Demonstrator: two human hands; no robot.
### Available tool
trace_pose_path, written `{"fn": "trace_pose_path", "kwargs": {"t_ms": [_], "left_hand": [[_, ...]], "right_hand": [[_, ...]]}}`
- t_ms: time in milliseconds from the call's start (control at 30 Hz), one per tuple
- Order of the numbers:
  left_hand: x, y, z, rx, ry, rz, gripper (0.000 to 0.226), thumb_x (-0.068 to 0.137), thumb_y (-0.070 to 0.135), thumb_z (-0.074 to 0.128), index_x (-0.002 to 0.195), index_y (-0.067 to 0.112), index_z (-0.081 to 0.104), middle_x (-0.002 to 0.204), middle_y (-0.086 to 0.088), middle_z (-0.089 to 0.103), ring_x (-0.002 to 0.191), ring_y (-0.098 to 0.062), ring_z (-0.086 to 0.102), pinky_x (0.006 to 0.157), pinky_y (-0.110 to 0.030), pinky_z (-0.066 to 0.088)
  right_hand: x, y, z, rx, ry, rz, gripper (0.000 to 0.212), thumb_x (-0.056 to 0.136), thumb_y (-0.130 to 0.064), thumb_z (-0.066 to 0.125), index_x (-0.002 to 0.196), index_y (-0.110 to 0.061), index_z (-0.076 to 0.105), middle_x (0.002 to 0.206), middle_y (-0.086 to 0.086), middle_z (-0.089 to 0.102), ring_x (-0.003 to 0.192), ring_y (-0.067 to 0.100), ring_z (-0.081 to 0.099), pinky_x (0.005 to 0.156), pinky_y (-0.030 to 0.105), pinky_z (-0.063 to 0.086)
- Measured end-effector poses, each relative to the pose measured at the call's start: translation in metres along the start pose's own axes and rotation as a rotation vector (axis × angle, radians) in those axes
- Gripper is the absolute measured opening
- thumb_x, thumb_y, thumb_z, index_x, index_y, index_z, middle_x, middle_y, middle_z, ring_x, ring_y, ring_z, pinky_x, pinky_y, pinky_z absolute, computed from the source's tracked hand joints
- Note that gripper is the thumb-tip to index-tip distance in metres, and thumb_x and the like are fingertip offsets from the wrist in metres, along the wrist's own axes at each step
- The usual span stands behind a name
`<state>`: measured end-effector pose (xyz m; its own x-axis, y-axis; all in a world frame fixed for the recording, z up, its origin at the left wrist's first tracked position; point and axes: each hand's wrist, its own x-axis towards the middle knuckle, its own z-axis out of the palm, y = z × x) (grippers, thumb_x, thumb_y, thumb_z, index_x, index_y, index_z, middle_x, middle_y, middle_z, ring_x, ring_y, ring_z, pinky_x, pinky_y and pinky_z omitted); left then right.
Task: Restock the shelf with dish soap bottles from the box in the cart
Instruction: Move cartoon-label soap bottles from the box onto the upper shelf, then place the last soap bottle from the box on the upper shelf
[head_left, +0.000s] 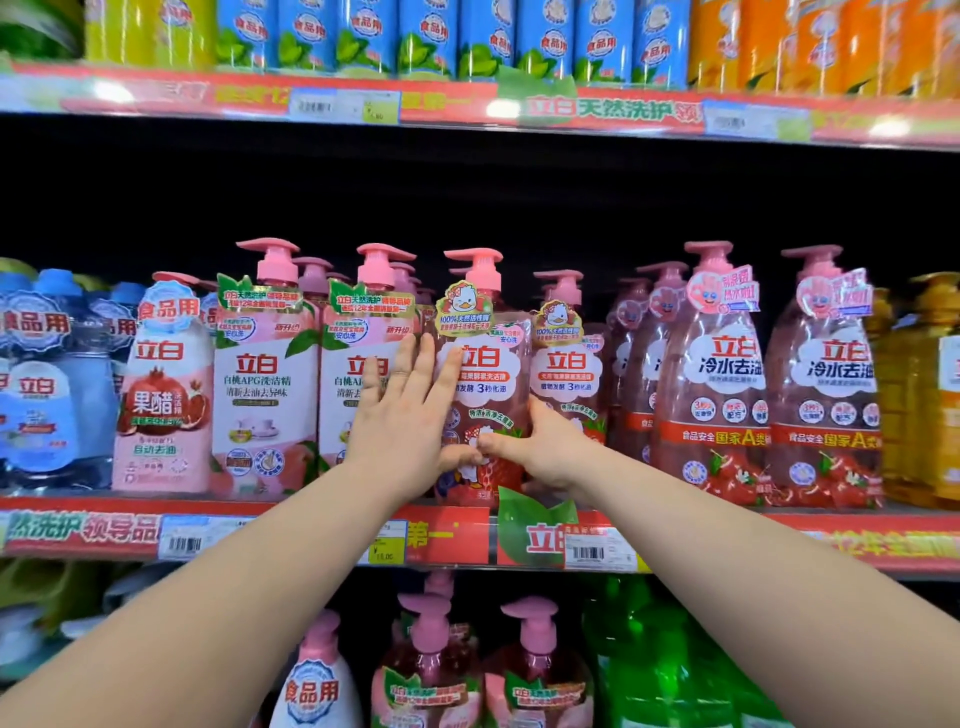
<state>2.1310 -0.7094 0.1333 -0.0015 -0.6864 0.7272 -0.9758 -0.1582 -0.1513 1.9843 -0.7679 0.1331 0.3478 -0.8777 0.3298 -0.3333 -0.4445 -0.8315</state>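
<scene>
A red strawberry dish soap bottle (485, 364) with a pink pump stands at the front of the middle shelf (457, 538). My left hand (410, 415) lies flat against its left front, fingers straight and spread. My right hand (540, 447) holds its lower right side, thumb across the front and fingers hidden behind it. A second bottle of the same kind (566, 364) stands just to the right. The box and the cart are out of view.
White and pink peach bottles (265, 384) stand left of the hands, larger red bottles (711, 384) right, yellow ones (924, 395) far right. Blue bottles (41, 395) fill the far left. The shelf above holds blue and orange bottles, the shelf below pink and green ones.
</scene>
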Motion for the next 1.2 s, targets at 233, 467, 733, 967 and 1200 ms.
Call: {"fn": "trace_pose_path", "kwargs": {"t_ms": [233,467,733,967,1200], "left_hand": [[-0.002,0.003,-0.004,-0.027,-0.009,-0.001,0.104,0.082,0.068,0.046,0.148,0.019,-0.019,0.158,-0.011,-0.016,0.145,-0.027,-0.021,0.115,-0.049,-0.011],[-0.012,0.009,-0.025,-0.218,0.069,0.104,0.069,0.09,0.044,0.051,0.147,0.016,0.023,0.157,-0.01,0.011,0.146,-0.029,0.007,0.117,-0.047,0.01],[-0.037,0.092,-0.012,-0.392,0.035,0.456,0.052,0.085,0.048,0.05,0.124,0.013,0.05,0.121,-0.009,0.052,0.113,-0.033,0.05,0.092,-0.042,0.04],[-0.09,0.199,0.008,-0.451,-0.285,0.662,0.061,0.084,0.057,0.051,0.131,0.018,0.043,0.131,-0.005,0.048,0.123,-0.026,0.046,0.098,-0.04,0.04],[-0.171,0.304,-0.026,-0.526,-0.411,0.834,0.057,0.085,0.059,0.049,0.124,0.018,0.047,0.127,-0.006,0.051,0.12,-0.029,0.05,0.095,-0.04,0.042]], "right_hand": [[0.0,0.0,0.001,-0.019,0.007,0.0,0.058,0.084,-0.032,0.069,0.132,-0.022,0.038,0.124,-0.002,0.054,0.116,0.025,0.055,0.08,0.04,0.054],[-0.026,-0.011,-0.012,-0.581,0.187,-0.141,0.054,0.087,-0.041,0.063,0.13,-0.009,0.053,0.129,0.009,0.06,0.119,0.027,0.055,0.09,0.027,0.041],[-0.113,0.028,-0.068,-1.342,0.26,-0.008,0.065,0.086,-0.052,0.055,0.14,-0.019,0.037,0.141,0.008,0.041,0.133,0.029,0.037,0.106,0.048,0.036],[-0.23,0.076,-0.12,-1.397,0.16,0.443,0.065,0.088,-0.051,0.055,0.142,-0.022,0.034,0.146,0.007,0.036,0.137,0.03,0.032,0.11,0.053,0.026],[-0.376,0.107,-0.169,-1.339,0.168,0.747,0.062,0.088,-0.051,0.054,0.14,-0.021,0.038,0.142,0.009,0.042,0.132,0.03,0.039,0.105,0.049,0.033]]}}
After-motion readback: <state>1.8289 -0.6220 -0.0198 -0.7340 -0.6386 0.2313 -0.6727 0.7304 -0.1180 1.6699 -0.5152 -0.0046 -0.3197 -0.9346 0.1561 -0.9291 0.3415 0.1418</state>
